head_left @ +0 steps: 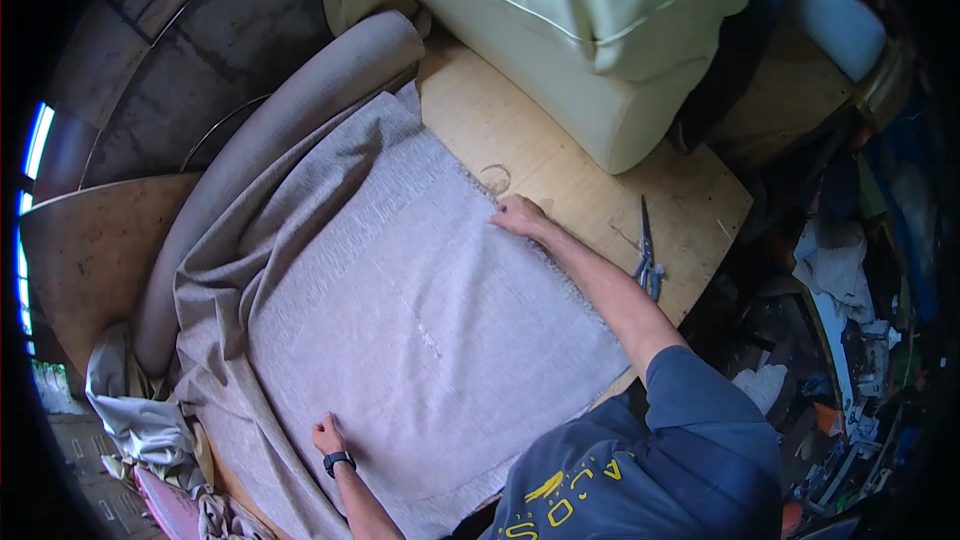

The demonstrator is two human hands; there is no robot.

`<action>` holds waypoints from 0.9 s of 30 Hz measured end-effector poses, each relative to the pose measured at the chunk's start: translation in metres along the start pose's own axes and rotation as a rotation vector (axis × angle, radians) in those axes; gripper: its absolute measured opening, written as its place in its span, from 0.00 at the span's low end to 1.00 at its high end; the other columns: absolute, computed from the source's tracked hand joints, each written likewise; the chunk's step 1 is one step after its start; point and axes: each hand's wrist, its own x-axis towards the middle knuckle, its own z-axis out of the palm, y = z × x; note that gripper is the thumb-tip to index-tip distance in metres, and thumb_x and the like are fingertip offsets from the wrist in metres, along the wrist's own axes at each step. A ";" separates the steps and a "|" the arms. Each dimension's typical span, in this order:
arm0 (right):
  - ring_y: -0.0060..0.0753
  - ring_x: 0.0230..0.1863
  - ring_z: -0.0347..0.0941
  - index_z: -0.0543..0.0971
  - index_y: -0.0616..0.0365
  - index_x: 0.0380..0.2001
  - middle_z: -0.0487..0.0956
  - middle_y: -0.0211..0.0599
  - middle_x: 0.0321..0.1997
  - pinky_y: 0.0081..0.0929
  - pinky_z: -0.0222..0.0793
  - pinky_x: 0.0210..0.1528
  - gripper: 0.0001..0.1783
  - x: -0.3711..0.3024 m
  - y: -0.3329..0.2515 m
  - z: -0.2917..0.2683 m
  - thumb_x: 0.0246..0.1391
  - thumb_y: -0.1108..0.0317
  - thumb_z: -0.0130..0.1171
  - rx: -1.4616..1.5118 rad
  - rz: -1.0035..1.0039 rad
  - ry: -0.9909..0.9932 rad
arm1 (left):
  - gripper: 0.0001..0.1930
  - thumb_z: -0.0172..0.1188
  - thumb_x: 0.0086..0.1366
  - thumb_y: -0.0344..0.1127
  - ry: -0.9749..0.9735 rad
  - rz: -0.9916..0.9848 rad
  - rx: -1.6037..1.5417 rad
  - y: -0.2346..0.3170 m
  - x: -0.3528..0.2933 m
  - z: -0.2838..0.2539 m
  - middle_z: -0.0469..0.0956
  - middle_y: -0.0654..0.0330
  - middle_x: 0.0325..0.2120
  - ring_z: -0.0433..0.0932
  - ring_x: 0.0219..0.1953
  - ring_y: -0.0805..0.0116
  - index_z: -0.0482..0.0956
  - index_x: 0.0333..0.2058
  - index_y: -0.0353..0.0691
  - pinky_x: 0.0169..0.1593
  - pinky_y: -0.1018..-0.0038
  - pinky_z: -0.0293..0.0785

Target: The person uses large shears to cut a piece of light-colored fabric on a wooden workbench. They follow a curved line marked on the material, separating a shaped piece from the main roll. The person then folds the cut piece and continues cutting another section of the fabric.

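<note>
A large piece of grey-beige woven fabric (370, 290) lies spread over a plywood table, its right edge frayed. At that edge my right hand (518, 215) is closed, pinching the cloth between thumb and fingers. My left hand (328, 433), with a dark watch on the wrist, is low on the left side of the same fabric, fingers drawn together on the cloth. Folds of fabric run up to a thick roll (290, 110) along the far left. To the right of my right forearm rests a pair of scissors (648, 255), blades pointing away from me.
A pale yellow-green upholstered piece (570, 0) stands on the far side of the plywood table (590, 210). Clutter and scraps (830, 370) fill the floor at the right. Crumpled cloths (140, 410) hang at the lower left, beside a curved wooden panel (100, 250).
</note>
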 end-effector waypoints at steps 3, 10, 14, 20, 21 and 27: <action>0.40 0.35 0.82 0.85 0.57 0.31 0.85 0.46 0.33 0.40 0.75 0.39 0.20 0.054 -0.022 0.001 0.47 0.50 0.68 -0.044 0.019 0.067 | 0.22 0.66 0.61 0.46 -0.002 0.026 0.018 0.046 0.043 0.023 0.80 0.51 0.27 0.73 0.29 0.63 0.78 0.32 0.25 0.36 0.63 0.71; 0.42 0.37 0.82 0.86 0.52 0.33 0.85 0.40 0.34 0.39 0.76 0.42 0.15 0.120 -0.038 0.014 0.48 0.53 0.69 0.089 0.077 0.198 | 0.21 0.67 0.63 0.44 0.239 0.109 -0.265 0.086 0.111 0.047 0.80 0.55 0.24 0.71 0.26 0.66 0.79 0.29 0.26 0.33 0.65 0.69; 0.40 0.37 0.82 0.86 0.52 0.32 0.85 0.39 0.32 0.39 0.76 0.42 0.15 0.114 -0.045 0.010 0.48 0.53 0.70 0.061 0.112 0.199 | 0.21 0.67 0.64 0.45 0.223 0.054 -0.265 0.098 0.110 0.052 0.75 0.60 0.21 0.66 0.25 0.70 0.77 0.26 0.27 0.31 0.67 0.66; 0.39 0.37 0.82 0.85 0.51 0.29 0.85 0.39 0.31 0.40 0.75 0.42 0.15 0.115 -0.051 0.011 0.47 0.51 0.72 -0.020 0.084 0.183 | 0.20 0.69 0.61 0.44 0.089 0.038 -0.198 0.083 0.117 0.041 0.79 0.56 0.25 0.71 0.28 0.67 0.79 0.32 0.27 0.35 0.67 0.69; 0.40 0.37 0.82 0.84 0.52 0.29 0.85 0.40 0.31 0.40 0.75 0.42 0.16 0.115 -0.049 0.009 0.47 0.51 0.72 -0.024 0.080 0.178 | 0.21 0.69 0.61 0.44 0.075 0.048 -0.169 0.078 0.116 0.038 0.80 0.54 0.28 0.72 0.30 0.65 0.79 0.34 0.27 0.37 0.66 0.70; 0.36 0.34 0.81 0.83 0.57 0.31 0.84 0.41 0.30 0.37 0.73 0.38 0.18 0.084 0.005 0.000 0.55 0.52 0.64 0.029 -0.149 0.243 | 0.25 0.69 0.58 0.47 0.085 0.182 0.044 0.004 0.069 0.015 0.81 0.50 0.33 0.76 0.34 0.59 0.78 0.38 0.24 0.43 0.64 0.72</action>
